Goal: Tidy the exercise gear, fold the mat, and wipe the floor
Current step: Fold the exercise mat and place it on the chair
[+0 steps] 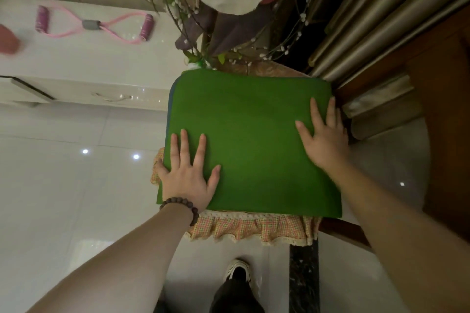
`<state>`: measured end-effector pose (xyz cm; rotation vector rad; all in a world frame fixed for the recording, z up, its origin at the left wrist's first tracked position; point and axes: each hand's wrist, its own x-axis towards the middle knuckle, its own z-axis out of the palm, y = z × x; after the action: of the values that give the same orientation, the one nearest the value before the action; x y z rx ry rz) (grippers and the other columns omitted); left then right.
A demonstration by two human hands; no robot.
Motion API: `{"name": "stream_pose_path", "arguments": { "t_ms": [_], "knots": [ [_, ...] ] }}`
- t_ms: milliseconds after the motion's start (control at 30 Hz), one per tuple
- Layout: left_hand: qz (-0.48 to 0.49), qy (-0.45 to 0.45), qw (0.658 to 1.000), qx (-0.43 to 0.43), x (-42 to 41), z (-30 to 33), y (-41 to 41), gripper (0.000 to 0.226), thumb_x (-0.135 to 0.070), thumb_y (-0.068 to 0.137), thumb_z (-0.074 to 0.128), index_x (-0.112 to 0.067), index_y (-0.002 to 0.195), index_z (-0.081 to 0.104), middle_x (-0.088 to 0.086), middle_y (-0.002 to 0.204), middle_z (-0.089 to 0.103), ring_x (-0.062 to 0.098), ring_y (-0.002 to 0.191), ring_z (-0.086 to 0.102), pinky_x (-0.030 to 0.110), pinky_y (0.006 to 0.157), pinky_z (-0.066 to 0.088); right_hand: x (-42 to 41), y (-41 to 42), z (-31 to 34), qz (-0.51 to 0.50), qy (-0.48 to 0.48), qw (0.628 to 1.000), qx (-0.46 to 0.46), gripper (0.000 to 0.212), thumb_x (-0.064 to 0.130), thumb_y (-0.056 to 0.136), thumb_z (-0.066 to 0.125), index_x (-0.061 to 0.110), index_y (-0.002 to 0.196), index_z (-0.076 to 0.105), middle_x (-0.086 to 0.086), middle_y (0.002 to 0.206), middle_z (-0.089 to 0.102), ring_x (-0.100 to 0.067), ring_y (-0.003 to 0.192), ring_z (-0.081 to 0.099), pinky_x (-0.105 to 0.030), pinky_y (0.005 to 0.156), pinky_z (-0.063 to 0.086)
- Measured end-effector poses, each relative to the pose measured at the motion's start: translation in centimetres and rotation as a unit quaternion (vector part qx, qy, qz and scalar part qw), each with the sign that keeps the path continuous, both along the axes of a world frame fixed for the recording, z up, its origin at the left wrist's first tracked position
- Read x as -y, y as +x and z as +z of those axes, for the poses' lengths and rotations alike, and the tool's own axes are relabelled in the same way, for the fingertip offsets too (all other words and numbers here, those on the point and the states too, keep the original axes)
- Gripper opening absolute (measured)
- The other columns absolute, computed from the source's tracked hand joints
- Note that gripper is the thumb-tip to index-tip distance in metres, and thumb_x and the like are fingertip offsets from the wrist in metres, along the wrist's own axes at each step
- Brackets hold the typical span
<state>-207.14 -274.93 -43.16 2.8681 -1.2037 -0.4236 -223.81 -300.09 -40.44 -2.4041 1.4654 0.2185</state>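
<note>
My left hand [187, 173] and right hand [324, 134] spread flat | pressing folded green foam mat [251, 140] | directly ahead, long axis left-right | stool beneath, probably.

A stool cover of checked, frilled cloth [254, 229] with a lace hem hangs near the bottom centre. Behind it stand bare twigs with white buds [178, 7]. A white drawer unit [89, 94] with a curved handle sits at left, folded curtains [381, 20] at right.
</note>
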Motion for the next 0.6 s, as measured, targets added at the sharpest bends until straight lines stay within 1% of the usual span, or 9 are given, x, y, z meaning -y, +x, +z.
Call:
{"name": "stream_pose_path", "arguments": {
  "t_ms": [67,133,233,300,367,467,533,600],
  "knots": [
    [-0.001,0.003,1.0,0.0,0.0,0.1,0.0,0.075,-0.068,0.087,0.004,-0.033,0.153,-0.008,0.006,0.162,-0.011,0.026,0.148,-0.013,0.064,0.109,0.02,-5.5,-2.9,-0.7,-0.007,-0.051,0.999,-0.004,0.066,0.065,0.092,0.015,0.039,0.15,-0.002,-0.003,0.16,-0.009,-0.031,0.145,0.006,-0.053,0.112,0.022],
    [-0.003,0.004,1.0,0.0,0.0,0.2,0.0,0.075,-0.068,0.087,0.003,-0.033,0.152,-0.008,0.006,0.162,-0.012,0.026,0.148,-0.014,0.065,0.109,0.02,-8.4,-4.1,-1.1,-0.026,-0.07,0.997,-0.005,0.065,0.062,0.092,0.013,0.037,0.15,0.001,-0.005,0.16,-0.004,-0.031,0.145,0.008,-0.054,0.111,0.023],
    [-0.002,-0.004,1.0,-0.002,0.0,0.2,-0.1,0.076,-0.067,0.087,0.005,-0.032,0.153,-0.005,0.007,0.162,-0.01,0.026,0.148,-0.012,0.065,0.109,0.02,-8.9,-4.1,-1.2,-0.034,-0.079,0.996,-0.02,0.067,0.063,0.09,0.01,0.036,0.15,-0.001,-0.009,0.159,-0.005,-0.028,0.146,-0.001,-0.062,0.112,0.014],
    [-0.002,-0.014,1.0,-0.002,-0.1,0.2,-0.1,0.075,-0.066,0.088,0.008,-0.031,0.154,-0.002,0.008,0.162,-0.007,0.027,0.149,-0.01,0.065,0.109,0.02,-9.9,-4.0,-1.5,-0.019,-0.087,0.995,-0.046,0.076,0.072,0.087,0.008,0.033,0.15,-0.007,-0.012,0.158,-0.01,-0.03,0.146,-0.009,-0.064,0.111,0.008],
    [-0.005,-0.023,1.0,-0.001,-0.4,0.0,-0.2,0.075,-0.065,0.089,0.011,-0.03,0.154,0.001,0.01,0.162,-0.004,0.027,0.149,-0.007,0.065,0.109,0.021,-11.5,-3.9,-1.9,-0.01,-0.082,0.994,-0.074,0.086,0.081,0.081,0.006,0.032,0.15,-0.01,-0.014,0.157,-0.014,-0.033,0.145,-0.011,-0.064,0.108,0.013],
    [-0.004,-0.044,0.999,0.001,-0.9,-0.2,-0.4,0.074,-0.062,0.09,0.018,-0.027,0.155,0.011,0.013,0.162,0.005,0.029,0.149,0.0,0.065,0.106,0.025,-12.0,-3.9,-2.3,-0.021,-0.065,0.993,-0.091,0.091,0.085,0.076,0.002,0.032,0.149,-0.012,-0.015,0.157,-0.014,-0.034,0.144,-0.011,-0.061,0.105,0.026],
    [-0.003,-0.049,0.999,0.0,-0.9,-0.3,-0.4,0.073,-0.061,0.09,0.02,-0.027,0.154,0.014,0.013,0.161,0.007,0.03,0.149,0.003,0.064,0.107,0.024,-11.8,-3.8,-2.4,-0.025,-0.063,0.993,-0.093,0.091,0.084,0.076,0.001,0.032,0.149,-0.014,-0.015,0.157,-0.014,-0.034,0.144,-0.011,-0.059,0.104,0.028],
    [-0.004,-0.041,0.999,0.002,-0.8,-0.2,-0.3,0.073,-0.062,0.09,0.017,-0.028,0.155,0.011,0.012,0.162,0.004,0.029,0.149,0.0,0.063,0.108,0.022,-11.7,-3.8,-2.4,-0.023,-0.062,0.993,-0.094,0.09,0.084,0.076,0.002,0.032,0.149,-0.014,-0.015,0.157,-0.013,-0.034,0.144,-0.011,-0.059,0.105,0.027]
  ]
}}
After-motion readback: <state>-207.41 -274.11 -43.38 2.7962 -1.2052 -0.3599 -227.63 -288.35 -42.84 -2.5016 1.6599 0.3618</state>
